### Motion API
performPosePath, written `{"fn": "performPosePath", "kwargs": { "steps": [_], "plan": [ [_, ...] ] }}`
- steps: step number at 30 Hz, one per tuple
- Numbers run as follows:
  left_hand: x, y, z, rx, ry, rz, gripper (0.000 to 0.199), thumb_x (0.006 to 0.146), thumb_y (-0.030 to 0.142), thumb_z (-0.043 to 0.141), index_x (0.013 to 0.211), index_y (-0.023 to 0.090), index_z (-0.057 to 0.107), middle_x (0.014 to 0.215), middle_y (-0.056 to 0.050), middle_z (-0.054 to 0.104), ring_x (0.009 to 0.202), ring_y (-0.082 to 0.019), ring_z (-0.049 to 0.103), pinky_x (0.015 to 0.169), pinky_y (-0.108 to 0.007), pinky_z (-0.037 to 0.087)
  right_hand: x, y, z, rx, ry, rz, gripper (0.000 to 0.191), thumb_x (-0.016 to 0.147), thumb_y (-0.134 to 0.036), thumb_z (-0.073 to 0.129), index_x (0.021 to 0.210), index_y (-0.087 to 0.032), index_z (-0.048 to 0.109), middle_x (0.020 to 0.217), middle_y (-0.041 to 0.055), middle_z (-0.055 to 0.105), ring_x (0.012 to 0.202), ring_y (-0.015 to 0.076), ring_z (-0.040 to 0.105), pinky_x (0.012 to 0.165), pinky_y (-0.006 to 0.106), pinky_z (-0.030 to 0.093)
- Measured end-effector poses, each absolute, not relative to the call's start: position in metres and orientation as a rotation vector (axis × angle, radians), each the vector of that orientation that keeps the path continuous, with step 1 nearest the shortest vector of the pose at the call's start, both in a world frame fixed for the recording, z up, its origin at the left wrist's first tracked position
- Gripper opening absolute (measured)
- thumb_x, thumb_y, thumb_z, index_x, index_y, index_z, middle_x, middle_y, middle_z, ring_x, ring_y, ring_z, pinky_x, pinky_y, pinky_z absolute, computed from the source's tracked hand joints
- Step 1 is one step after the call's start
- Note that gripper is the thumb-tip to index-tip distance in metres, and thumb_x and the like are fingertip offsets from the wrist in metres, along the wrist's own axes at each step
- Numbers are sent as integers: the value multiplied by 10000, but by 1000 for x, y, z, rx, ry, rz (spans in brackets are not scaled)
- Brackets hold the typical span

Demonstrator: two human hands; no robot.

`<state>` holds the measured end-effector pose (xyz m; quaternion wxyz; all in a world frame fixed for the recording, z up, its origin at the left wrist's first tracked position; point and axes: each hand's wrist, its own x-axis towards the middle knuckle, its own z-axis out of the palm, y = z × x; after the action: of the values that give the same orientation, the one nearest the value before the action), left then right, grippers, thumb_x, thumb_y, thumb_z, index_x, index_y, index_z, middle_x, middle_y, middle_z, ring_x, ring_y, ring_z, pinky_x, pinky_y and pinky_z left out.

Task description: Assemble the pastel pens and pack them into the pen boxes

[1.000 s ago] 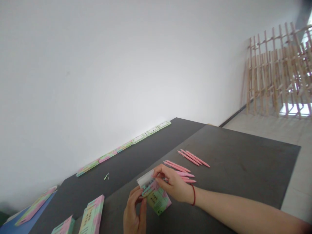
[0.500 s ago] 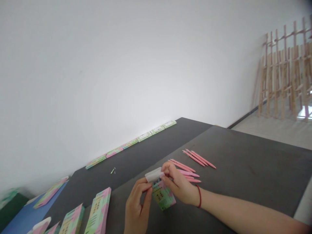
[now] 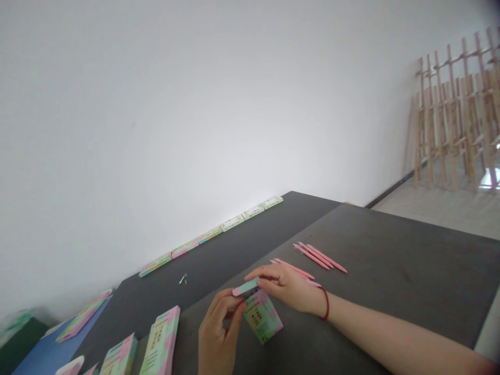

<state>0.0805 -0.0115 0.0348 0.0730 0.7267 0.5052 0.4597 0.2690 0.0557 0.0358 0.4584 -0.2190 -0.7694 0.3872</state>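
Note:
A small green and pink carton stands tilted over the dark table, its end flap bent over the opening. My left hand grips the carton's upper left edge between thumb and fingers. Over the top, my right hand pinches the flap's right end, with a red cord around the wrist. Pink pens lie just behind the right hand, partly covered by it. Another group of pink pens rests farther back. What is inside the carton is hidden.
More cartons lie at the front left, and a row of cartons runs along the wall. Small green bits are on the dark table. Wooden racks lean at the far right.
The flap stood up with its white inner side showing; now it is folded down over the opening, coloured side up. My right hand has flattened over the top.

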Motion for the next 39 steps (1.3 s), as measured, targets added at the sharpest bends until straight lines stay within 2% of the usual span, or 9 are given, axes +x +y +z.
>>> {"fn": "performPosePath", "kwargs": {
  "steps": [4, 8, 10, 12, 17, 22, 30, 34, 39],
  "plan": [
    [80, -11, 31, 2130, 1514, 1374, 97, 847, 291, 573, 871, 231, 645, 972, -22, 649, 841, -163, 632, 680, -244, 515, 270, 58, 33, -534, -1952, 937, 280, 839, -135, 488, 1053, -184, 662, 855, 16, 664, 678, 112, 555, 596, 197, 426],
    [83, -12, 27, 1945, 1541, 1515, 175, 817, 313, 610, 958, 214, 579, 956, -39, 656, 810, -174, 650, 672, -266, 535, 271, 57, 35, -532, -1957, 949, 307, 835, -114, 470, 1071, -183, 655, 855, 16, 657, 679, 108, 549, 592, 191, 421],
    [85, -13, 26, 1875, 1521, 1577, 273, 825, 324, 595, 1066, 208, 538, 986, -59, 657, 841, -189, 656, 690, -286, 544, 272, 56, 37, -533, -1966, 937, 305, 832, -111, 472, 1064, -182, 658, 864, 22, 659, 711, 118, 561, 613, 197, 433],
    [86, -14, 28, 1892, 1510, 1539, 289, 848, 329, 560, 1108, 206, 540, 1021, -73, 656, 873, -199, 653, 718, -302, 544, 273, 56, 38, -526, -1973, 932, 304, 830, -108, 471, 1057, -183, 659, 867, 26, 663, 746, 130, 575, 633, 205, 446],
    [87, -15, 36, 1966, 1501, 1446, 202, 854, 323, 556, 1010, 209, 615, 1021, -65, 662, 849, -191, 647, 720, -290, 538, 273, 56, 35, -506, -1984, 919, 330, 824, -86, 460, 1073, -193, 648, 909, 30, 671, 758, 132, 598, 656, 214, 469],
    [90, -15, 38, 2007, 1449, 1473, 171, 865, 308, 536, 915, 200, 658, 1016, -75, 665, 882, -199, 643, 728, -286, 530, 273, 56, 32, -445, -2006, 826, 305, 842, -88, 456, 1055, -194, 646, 938, 35, 673, 843, 145, 614, 756, 249, 480],
    [89, -16, 34, 2172, 1429, 1486, 126, 881, 233, 502, 903, 212, 624, 1004, -63, 643, 917, -187, 621, 763, -289, 503, 272, 55, 27, -339, -2012, 709, 286, 923, -151, 396, 1115, -176, 606, 1062, 77, 658, 985, 152, 607, 884, 293, 466],
    [88, -15, 32, 2254, 1405, 1497, 125, 875, 202, 496, 886, 218, 619, 975, -57, 650, 903, -188, 624, 758, -288, 500, 272, 57, 23, -299, -2047, 591, 314, 949, -181, 360, 1176, -185, 577, 1083, 88, 656, 1024, 156, 600, 907, 315, 468],
    [84, -14, 25, 2389, 1341, 1470, 178, 855, 131, 503, 951, 229, 617, 1041, -56, 643, 976, -185, 614, 819, -293, 492, 276, 58, 21, -243, -2087, 448, 337, 942, -159, 358, 1223, -196, 540, 1136, 100, 639, 1063, 158, 589, 916, 330, 473]
  ]
}}
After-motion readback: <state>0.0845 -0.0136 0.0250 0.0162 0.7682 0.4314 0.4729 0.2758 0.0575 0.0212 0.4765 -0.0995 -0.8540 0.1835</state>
